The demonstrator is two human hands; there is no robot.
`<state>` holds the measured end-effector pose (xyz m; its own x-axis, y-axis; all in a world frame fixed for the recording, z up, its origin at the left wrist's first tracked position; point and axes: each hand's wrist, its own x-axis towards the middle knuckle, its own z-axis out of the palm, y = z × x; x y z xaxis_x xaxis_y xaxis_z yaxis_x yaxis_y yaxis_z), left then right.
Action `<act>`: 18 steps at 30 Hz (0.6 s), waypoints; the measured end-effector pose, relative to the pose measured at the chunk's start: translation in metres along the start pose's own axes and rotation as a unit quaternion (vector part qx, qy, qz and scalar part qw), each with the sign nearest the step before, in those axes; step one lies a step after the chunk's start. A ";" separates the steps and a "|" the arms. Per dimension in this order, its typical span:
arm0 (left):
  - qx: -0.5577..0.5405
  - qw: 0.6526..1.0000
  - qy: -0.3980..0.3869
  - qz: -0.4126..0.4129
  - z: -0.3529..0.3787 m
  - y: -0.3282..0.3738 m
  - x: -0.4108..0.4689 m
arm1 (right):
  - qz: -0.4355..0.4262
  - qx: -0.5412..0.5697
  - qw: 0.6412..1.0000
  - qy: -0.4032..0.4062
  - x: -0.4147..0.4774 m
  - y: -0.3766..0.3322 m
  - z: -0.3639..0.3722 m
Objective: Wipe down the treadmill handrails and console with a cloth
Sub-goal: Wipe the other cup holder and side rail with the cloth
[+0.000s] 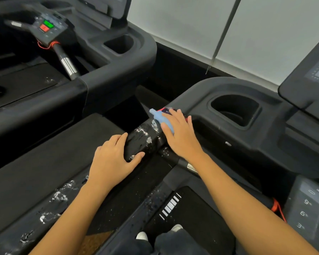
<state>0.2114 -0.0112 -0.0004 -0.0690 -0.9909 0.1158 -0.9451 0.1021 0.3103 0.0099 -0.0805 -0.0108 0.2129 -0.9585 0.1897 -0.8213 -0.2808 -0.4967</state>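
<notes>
At the forward end of the left-side handrail (pixel 144 138), just where it meets the console (pixel 201 92), a pale blue cloth (pixel 157 117) is pressed against the rail by the right hand (pixel 179 134), whose fingers are spread and nearly straight on top of it. The cloth is bunched, with one corner poking out past the fingertips; a dark and red patch beside it cannot be identified. The left hand (pixel 112 159) is laid over the same rail nearer the body, fingers barely bent, with nothing held. Between the two hands the black rail is seen to be wet and flecked with white residue, and more flecks are scattered along it toward the bottom left. The work is therefore judged to be at an early stage: this rail is only partly wiped, and the console, with its cup holder (pixel 236 111) and keypad (pixel 307 207), looks untreated. A neighbouring treadmill (pixel 118 57) stands to the left.
</notes>
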 end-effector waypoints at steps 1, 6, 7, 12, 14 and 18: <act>0.001 1.000 -0.001 0.000 0.000 0.000 0.000 | 0.022 0.004 1.000 0.002 0.007 0.000 -0.003; 0.004 1.000 -0.001 -0.005 0.001 0.001 0.000 | -0.018 -0.014 0.999 0.039 0.020 -0.024 0.003; 0.002 1.000 -0.004 -0.007 0.002 0.000 0.000 | -0.037 -0.008 0.999 0.034 0.017 -0.028 0.007; -0.005 1.000 -0.007 -0.005 0.002 -0.001 0.001 | -0.080 0.065 0.995 0.001 -0.008 -0.019 0.011; -0.006 1.000 -0.007 -0.006 0.001 -0.001 0.001 | -0.065 0.083 0.994 -0.006 -0.008 -0.011 0.005; -0.001 1.000 0.001 -0.007 0.001 0.000 0.001 | 0.003 0.089 0.996 0.021 0.009 -0.018 0.002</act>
<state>0.2110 -0.0119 -0.0016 -0.0561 -0.9920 0.1128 -0.9455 0.0891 0.3133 0.0274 -0.0840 -0.0022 0.1833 -0.9580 0.2205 -0.7149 -0.2839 -0.6390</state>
